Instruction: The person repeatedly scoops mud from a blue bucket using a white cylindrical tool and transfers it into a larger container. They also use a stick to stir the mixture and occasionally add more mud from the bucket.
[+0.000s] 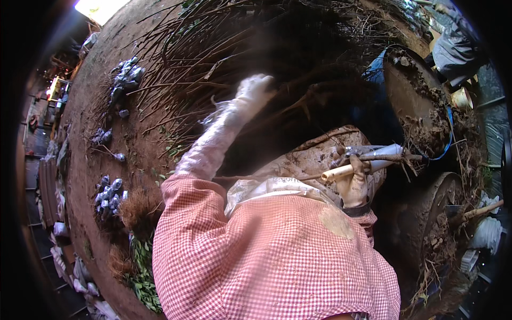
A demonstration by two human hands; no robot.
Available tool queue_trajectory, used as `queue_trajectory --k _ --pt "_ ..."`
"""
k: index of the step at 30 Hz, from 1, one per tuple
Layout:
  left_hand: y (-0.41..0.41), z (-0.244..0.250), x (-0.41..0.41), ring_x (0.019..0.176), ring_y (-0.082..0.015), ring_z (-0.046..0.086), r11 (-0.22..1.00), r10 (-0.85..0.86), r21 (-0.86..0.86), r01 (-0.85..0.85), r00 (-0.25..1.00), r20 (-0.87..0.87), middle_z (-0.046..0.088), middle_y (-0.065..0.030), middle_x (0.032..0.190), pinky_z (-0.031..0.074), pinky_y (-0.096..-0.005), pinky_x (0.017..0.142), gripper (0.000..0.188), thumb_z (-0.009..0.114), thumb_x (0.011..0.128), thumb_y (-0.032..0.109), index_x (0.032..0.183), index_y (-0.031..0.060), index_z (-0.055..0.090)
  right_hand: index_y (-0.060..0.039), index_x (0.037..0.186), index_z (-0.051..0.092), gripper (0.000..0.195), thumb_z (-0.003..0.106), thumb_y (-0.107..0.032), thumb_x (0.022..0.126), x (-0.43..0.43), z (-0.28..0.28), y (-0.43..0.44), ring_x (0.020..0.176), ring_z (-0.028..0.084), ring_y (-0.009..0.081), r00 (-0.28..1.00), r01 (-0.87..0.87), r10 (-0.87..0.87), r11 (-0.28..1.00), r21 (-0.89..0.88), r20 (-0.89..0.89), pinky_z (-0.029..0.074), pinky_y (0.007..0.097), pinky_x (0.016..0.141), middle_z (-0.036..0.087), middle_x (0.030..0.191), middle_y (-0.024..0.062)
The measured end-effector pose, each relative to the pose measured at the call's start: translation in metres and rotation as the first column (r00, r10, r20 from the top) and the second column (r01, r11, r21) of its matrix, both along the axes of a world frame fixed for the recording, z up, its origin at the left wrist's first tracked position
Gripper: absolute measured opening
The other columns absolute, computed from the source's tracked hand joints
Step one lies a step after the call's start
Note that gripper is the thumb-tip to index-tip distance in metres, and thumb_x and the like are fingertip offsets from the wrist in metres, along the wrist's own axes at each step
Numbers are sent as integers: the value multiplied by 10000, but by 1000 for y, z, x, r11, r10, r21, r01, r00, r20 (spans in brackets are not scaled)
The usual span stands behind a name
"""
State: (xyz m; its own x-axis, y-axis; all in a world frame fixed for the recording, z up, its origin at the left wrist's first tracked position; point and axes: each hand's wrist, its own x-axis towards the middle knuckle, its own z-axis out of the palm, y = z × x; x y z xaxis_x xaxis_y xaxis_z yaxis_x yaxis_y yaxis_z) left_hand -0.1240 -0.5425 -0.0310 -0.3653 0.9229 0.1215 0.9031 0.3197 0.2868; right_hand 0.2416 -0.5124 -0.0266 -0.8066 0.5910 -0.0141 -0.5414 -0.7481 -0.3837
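My right hand (354, 184), in a soiled glove, grips a pale tube (338, 173) with clear plastic film (384, 154) wrapped about its far end. Along the same hand lies a thin brown woody stem (386, 157), its rooty end pointing right. My left hand (256, 88) is raised over a dark heap of bare branches (192, 76). It is pale and motion-blurred, so its fingers cannot be made out. Shiny plastic covers that forearm (218, 134). Below my hands, a mud-stained sack (296, 160) spreads before my lap.
At right stand a drum (414, 92) of muddy water and a second mud-caked drum (436, 216). Another person (456, 52) is at the upper right. Plastic-wrapped bundles (110, 196) and leafy cuttings (142, 264) lie on the earth floor (84, 132) at left.
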Motion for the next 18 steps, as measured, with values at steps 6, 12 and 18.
queue_trajectory --k 6,12,18 --pt "67 -52 13 552 -131 538 930 340 -236 -281 414 844 646 -83 795 427 -279 495 680 724 843 179 1434 84 402 65 1146 521 346 625 -162 904 19 -19 7 1024 563 174 974 71 -87 994 81 210 455 341 994 581 1070 89" --pt "39 18 35 494 -78 468 946 188 -50 -320 416 890 587 -9 682 350 -232 432 318 722 832 73 1133 35 630 86 1154 558 343 618 -137 900 16 9 14 992 619 157 854 226 -333 930 291 400 460 284 989 630 1043 72" --pt "21 79 45 782 -116 611 924 -373 382 -3 -227 900 640 -17 938 511 -258 709 479 777 778 197 1145 -35 575 33 976 583 202 509 -154 965 -3 20 43 930 667 165 903 281 -358 910 305 236 522 208 852 673 1018 100"
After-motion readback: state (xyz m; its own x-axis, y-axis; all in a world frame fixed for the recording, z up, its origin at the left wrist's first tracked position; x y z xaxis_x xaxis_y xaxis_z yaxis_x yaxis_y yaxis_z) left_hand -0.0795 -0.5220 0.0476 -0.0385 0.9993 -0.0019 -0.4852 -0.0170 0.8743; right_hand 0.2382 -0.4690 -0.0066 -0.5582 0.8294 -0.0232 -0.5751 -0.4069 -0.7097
